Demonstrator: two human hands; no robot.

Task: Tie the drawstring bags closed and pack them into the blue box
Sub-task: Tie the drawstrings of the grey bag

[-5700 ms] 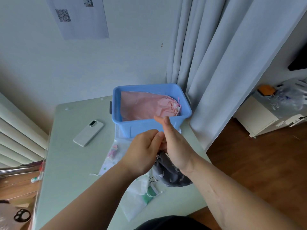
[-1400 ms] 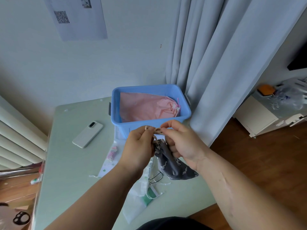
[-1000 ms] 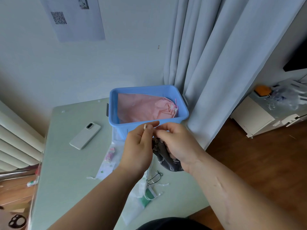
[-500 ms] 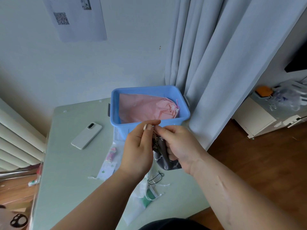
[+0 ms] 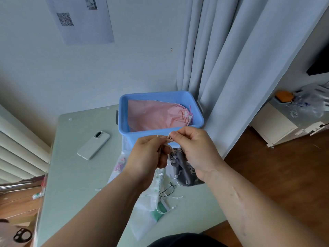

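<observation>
Dark grey drawstring bag (image 5: 183, 168) with pale wavy print, hanging mouth-up in the air, neck bunched, cream cord (image 5: 168, 138) pinched between left hand (image 5: 147, 157) and right hand (image 5: 194, 148). Just beyond, open-topped blue box (image 5: 160, 94), with pink drawstring bag (image 5: 154, 118) lying flat inside, gathered mouth to the right. Underneath the grey one, pale see-through bags (image 5: 151, 195) lying flat, cords loose.
</observation>
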